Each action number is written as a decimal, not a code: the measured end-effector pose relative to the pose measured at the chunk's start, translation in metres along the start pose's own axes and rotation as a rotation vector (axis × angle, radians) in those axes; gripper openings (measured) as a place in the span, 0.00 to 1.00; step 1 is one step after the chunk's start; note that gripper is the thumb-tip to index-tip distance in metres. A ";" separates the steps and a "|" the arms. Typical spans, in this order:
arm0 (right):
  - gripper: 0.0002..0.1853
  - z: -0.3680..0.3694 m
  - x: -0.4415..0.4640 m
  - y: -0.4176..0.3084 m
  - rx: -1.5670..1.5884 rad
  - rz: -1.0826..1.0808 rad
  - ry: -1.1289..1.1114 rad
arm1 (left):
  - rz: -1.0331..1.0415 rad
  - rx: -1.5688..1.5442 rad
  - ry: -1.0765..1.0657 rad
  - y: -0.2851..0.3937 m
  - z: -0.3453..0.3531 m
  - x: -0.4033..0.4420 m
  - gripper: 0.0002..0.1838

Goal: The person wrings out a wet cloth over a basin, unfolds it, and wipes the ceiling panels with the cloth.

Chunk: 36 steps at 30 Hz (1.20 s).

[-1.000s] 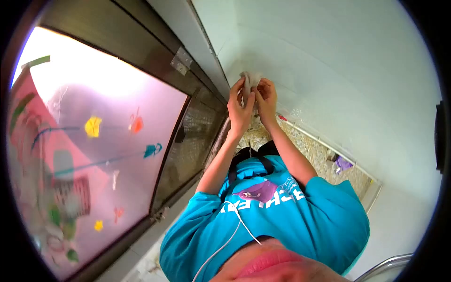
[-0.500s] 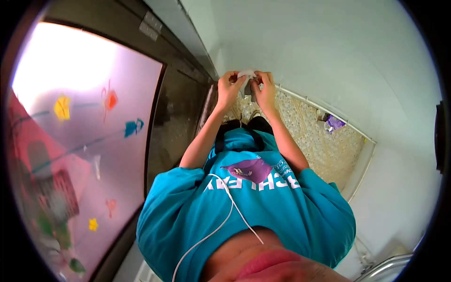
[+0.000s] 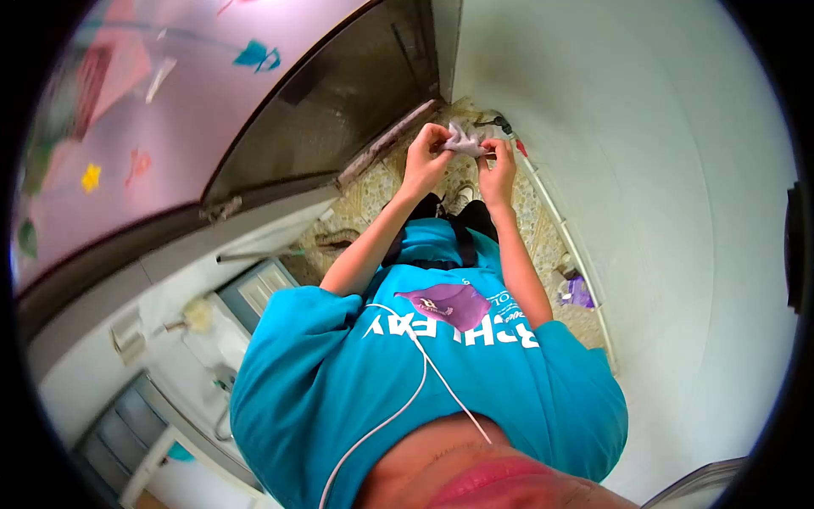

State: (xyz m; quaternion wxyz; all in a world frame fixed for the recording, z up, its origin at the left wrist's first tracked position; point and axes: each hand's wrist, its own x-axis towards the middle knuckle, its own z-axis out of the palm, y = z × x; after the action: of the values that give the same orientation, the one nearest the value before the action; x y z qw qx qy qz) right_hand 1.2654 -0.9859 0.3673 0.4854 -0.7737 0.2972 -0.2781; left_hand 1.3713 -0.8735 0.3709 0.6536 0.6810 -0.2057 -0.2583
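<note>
A small, crumpled light-grey cloth (image 3: 465, 140) is stretched between my two hands, out in front of my body above the floor. My left hand (image 3: 426, 159) pinches its left end between thumb and fingers. At the other end, my right hand (image 3: 498, 170) has its thumb and fingertips closed on the cloth's edge. The middle of the cloth bunches into folds, and its exact kind is not clear. Below the hands, a light shoe (image 3: 462, 197) shows on the floor.
A dark-framed door (image 3: 339, 97) with decorated glass stands at the upper left. A pale wall (image 3: 644, 170) rises on the right, with a white pipe (image 3: 555, 212) along its base. A purple packet (image 3: 578, 293) lies on the patterned floor beside the pipe. A grey crate-like object (image 3: 259, 293) is at left.
My view has turned left, so the door sits higher and the packet lower in the picture. The cloth, which hung down before, is now bunched between my hands, which are slightly farther apart.
</note>
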 end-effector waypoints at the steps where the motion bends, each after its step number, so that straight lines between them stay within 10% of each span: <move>1: 0.12 0.001 -0.002 -0.001 0.010 -0.014 -0.039 | -0.001 0.000 0.043 0.006 -0.001 -0.011 0.15; 12: 0.11 0.034 -0.042 -0.024 -0.034 -0.305 -0.442 | -0.016 -0.058 0.376 0.002 -0.048 -0.116 0.32; 18: 0.10 0.052 -0.084 -0.034 -0.176 -0.389 -0.516 | -0.001 0.260 0.606 0.007 -0.068 -0.177 0.12; 36: 0.10 0.072 -0.227 -0.066 -0.173 -0.407 -0.651 | 0.079 0.494 0.658 -0.027 -0.128 -0.337 0.10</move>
State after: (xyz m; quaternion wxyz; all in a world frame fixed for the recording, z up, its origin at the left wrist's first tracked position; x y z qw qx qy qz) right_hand 1.1782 -0.7546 0.3689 0.4221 -0.9027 -0.0093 -0.0825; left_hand 1.1856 -0.5630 0.3736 0.5107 0.8553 -0.0675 0.0558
